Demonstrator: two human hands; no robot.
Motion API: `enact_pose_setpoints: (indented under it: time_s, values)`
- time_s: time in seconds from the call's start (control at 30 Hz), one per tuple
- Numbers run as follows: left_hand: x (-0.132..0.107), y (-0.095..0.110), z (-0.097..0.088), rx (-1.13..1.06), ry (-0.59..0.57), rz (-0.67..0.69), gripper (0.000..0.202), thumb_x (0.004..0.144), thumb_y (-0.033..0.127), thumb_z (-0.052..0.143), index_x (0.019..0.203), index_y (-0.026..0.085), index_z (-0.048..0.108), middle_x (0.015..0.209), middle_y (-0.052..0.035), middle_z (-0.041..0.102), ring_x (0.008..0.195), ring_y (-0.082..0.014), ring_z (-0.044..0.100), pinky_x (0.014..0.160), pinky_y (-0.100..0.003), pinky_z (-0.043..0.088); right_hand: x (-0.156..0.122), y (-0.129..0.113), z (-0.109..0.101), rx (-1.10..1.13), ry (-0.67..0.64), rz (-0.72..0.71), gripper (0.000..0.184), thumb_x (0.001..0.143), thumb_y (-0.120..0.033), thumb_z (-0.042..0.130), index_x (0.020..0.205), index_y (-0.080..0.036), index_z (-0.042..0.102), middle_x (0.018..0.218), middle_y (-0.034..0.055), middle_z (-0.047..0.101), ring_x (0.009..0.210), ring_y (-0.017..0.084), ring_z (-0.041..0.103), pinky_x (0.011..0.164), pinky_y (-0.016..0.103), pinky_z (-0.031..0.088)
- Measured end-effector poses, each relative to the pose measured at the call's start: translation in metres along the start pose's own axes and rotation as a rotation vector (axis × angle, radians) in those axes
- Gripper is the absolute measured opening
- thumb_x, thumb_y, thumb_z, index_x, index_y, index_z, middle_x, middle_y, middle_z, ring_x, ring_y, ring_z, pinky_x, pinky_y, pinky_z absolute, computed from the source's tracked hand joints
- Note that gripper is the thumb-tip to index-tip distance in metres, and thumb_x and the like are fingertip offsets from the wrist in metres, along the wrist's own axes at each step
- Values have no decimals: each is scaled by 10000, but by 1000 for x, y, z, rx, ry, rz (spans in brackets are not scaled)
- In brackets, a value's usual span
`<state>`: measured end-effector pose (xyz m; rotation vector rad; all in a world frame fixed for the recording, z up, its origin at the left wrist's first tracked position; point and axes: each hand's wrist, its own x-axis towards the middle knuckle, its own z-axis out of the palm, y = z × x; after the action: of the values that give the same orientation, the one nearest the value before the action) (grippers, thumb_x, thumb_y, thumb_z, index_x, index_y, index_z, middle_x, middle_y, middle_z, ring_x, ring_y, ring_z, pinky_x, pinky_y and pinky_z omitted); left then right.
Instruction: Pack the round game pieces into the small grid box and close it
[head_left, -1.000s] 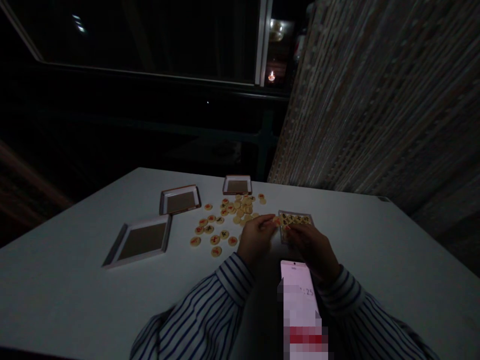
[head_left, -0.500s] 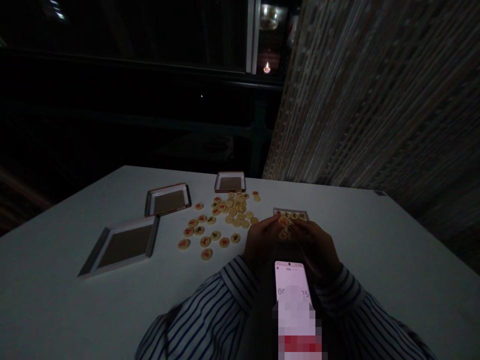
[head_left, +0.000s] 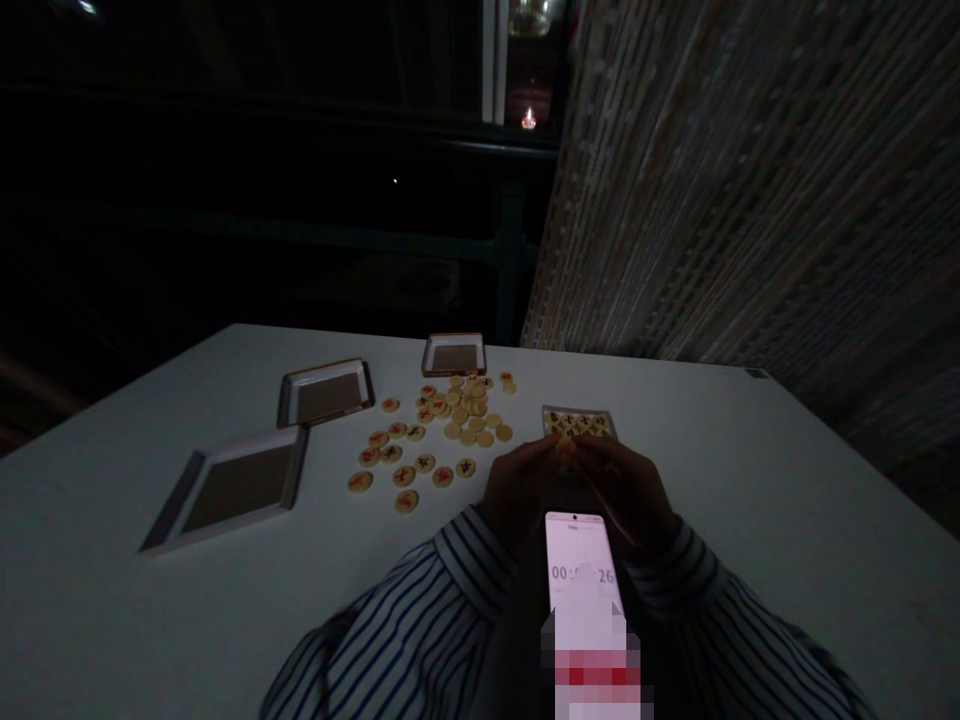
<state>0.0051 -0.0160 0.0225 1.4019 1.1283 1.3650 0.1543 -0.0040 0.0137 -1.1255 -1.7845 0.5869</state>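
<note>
- While both hands were spread apart over the small tray (head_left: 579, 421) a second ago, the left hand (head_left: 525, 487) and right hand (head_left: 626, 490) now meet fingertip to fingertip at its near edge.
- They seem to pinch a round disc (head_left: 564, 447) between them; the dim light hides the exact grip.
- The tray, part-filled with discs, lies on the white table (head_left: 750, 480), right of the loose discs (head_left: 442, 430).
- The lit phone (head_left: 581, 570) now shows more of its digits.
</note>
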Motion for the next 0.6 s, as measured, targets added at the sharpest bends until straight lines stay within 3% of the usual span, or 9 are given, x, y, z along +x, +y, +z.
enact_pose_setpoints:
  time_s: [0.33, 0.6]
  values:
    - [-1, 3, -4, 89, 13, 30, 213, 762, 274, 561, 917, 185, 677, 906, -61, 690, 837, -165, 631, 776, -286, 497, 3, -10, -1, 71, 30, 36, 193, 747, -318, 596, 890, -202, 655, 873, 48, 683, 778, 176, 637, 686, 326, 539]
    - [2, 2, -4, -70, 46, -106, 171, 708, 271, 602, 822, 181, 692, 830, -39, 703, 792, -174, 635, 761, -304, 499, 2, -13, -1, 67, 24, 30, 188, 744, -314, 596, 881, -202, 661, 858, 50, 685, 772, 178, 642, 684, 323, 540]
